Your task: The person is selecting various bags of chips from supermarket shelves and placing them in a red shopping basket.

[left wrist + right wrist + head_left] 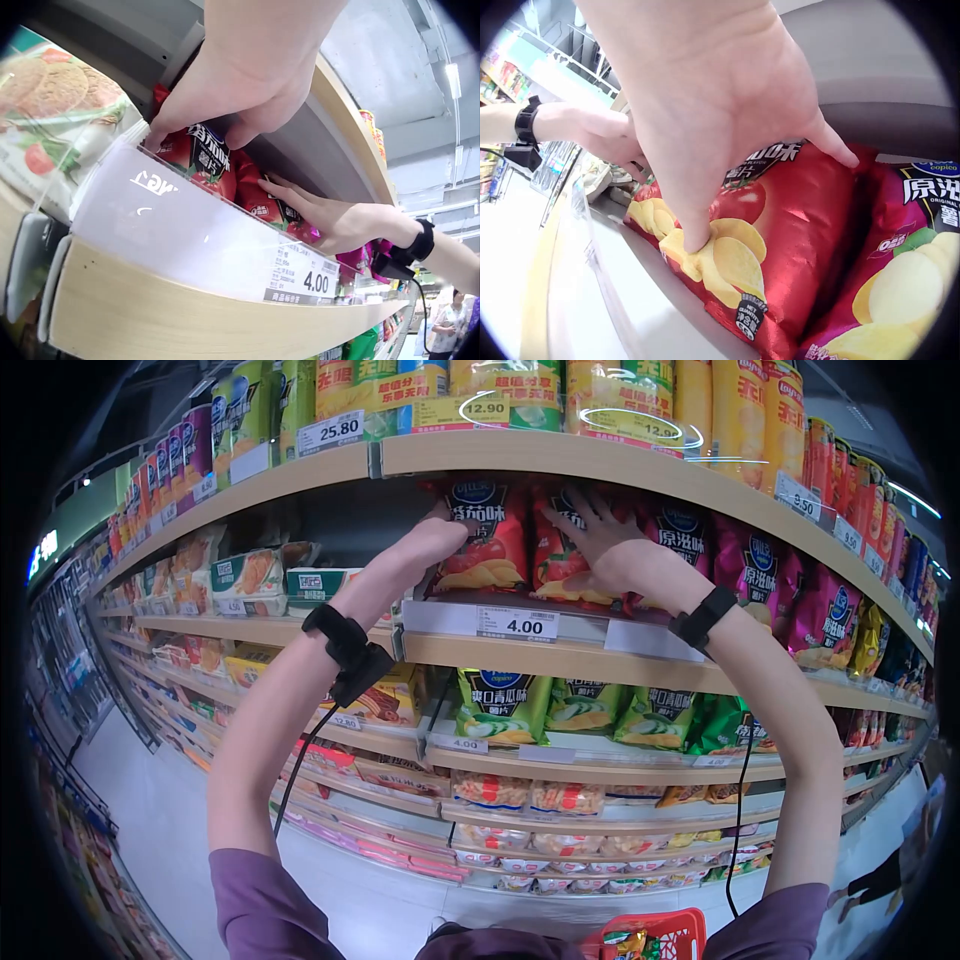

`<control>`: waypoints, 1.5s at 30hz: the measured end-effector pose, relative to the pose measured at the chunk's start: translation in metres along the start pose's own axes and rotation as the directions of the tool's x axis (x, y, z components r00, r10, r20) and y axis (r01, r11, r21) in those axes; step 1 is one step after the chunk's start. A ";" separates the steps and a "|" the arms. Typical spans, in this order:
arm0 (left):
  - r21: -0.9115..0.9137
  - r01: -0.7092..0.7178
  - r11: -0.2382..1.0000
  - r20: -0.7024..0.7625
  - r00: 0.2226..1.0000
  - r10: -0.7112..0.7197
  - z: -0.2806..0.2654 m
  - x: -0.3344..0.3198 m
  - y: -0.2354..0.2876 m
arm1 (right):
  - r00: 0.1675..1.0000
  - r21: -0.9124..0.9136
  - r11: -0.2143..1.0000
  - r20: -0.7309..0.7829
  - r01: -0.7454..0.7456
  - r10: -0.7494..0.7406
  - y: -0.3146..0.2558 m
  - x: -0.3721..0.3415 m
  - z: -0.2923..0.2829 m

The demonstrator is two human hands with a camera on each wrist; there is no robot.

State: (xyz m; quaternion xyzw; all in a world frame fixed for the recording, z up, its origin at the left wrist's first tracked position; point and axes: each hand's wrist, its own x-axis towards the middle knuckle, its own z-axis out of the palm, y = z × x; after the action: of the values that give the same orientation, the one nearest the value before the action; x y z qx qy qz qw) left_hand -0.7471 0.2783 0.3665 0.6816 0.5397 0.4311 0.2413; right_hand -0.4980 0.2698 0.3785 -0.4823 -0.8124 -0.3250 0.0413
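Two red chip bags stand side by side on the shelf: a left one and a right one. My left hand grips the left bag at its left side, fingers partly hidden, thumb at the front. Fairly straight and spread, the fingers of my right hand lie over the front of the right bag. In the right wrist view one digit presses on the printed chips and another reaches the bag's upper right edge.
Magenta chip bags stand to the right, boxed food to the left. The shelf front carries a 4.00 price label. Above is a shelf edge; green bags fill the shelf below. A red basket is at the bottom.
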 end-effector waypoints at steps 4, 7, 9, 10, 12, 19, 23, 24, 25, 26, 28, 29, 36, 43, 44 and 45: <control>-0.019 0.019 1.000 -0.013 1.000 -0.019 -0.001 -0.039 0.023 | 0.974 0.025 0.999 -0.225 0.027 -0.020 0.000 -0.019 -0.001; 0.039 -0.534 0.845 -0.403 0.765 0.502 0.026 -0.051 -0.013 | 0.921 0.158 0.983 -0.389 0.092 -0.024 -0.020 -0.051 -0.013; 0.181 -0.635 0.751 -0.311 0.687 0.656 0.036 -0.100 -0.011 | 0.870 0.270 0.936 -0.487 0.227 -0.070 -0.045 -0.085 -0.017; 0.116 -0.634 0.764 -0.241 0.729 0.641 0.042 -0.129 -0.012 | 0.832 0.325 0.890 -0.547 0.319 -0.098 -0.058 -0.102 -0.018; 0.223 -0.707 0.671 -0.154 0.655 0.740 0.065 -0.175 -0.036 | 0.813 0.425 0.786 -0.560 0.449 -0.161 -0.086 -0.136 -0.011; 0.096 -0.293 0.951 0.362 0.901 0.241 0.204 -0.345 -0.268 | 0.957 0.790 0.546 -0.183 0.279 -0.225 -0.192 -0.265 0.171; 0.681 -0.106 0.725 0.661 0.515 -0.546 0.218 -0.533 -0.439 | 0.812 0.765 0.576 0.514 -0.288 -0.277 -0.193 -0.397 0.274; 0.736 0.034 0.676 0.641 0.285 -0.712 0.210 -0.577 -0.458 | 0.745 0.683 0.656 0.611 -0.323 -0.269 -0.192 -0.435 0.289; 0.757 0.230 0.611 0.597 0.135 -0.791 0.206 -0.629 -0.485 | 0.668 0.592 0.732 0.699 -0.337 -0.258 -0.190 -0.473 0.304; 0.747 0.284 0.601 0.615 0.047 -0.787 0.204 -0.681 -0.514 | 0.581 0.536 0.751 0.773 -0.386 -0.254 -0.191 -0.503 0.309; 0.726 0.412 0.550 0.612 -0.024 -0.790 0.187 -0.745 -0.518 | 0.440 0.458 0.703 0.869 -0.544 -0.226 -0.198 -0.532 0.309; 0.793 0.425 0.436 0.551 -0.197 -0.811 0.180 -0.767 -0.518 | 0.385 0.419 0.668 0.899 -0.615 -0.208 -0.201 -0.539 0.308; 0.689 0.293 0.662 0.605 0.269 -0.749 0.224 -0.721 -0.549 | 0.325 0.326 0.430 0.943 -0.842 -0.078 -0.229 -0.522 0.302; 0.472 0.359 0.805 0.405 0.723 -0.560 0.275 -0.503 -0.537 | 0.357 0.352 0.327 0.933 -0.877 -0.047 -0.245 -0.500 0.305; 0.454 0.392 0.800 0.406 0.708 -0.578 0.276 -0.474 -0.522 | 0.355 0.351 0.310 0.934 -0.884 -0.044 -0.246 -0.500 0.305; 0.437 0.383 0.814 0.426 0.709 -0.562 0.280 -0.455 -0.517 | 0.355 0.350 0.297 0.934 -0.888 -0.038 -0.248 -0.501 0.304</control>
State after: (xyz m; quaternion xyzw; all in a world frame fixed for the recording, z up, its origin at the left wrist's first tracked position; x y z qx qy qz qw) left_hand -0.8032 0.0429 -0.3357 0.6397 0.6698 0.0529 0.3733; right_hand -0.3579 -0.0170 -0.1716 -0.7108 -0.5579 0.4284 -0.0069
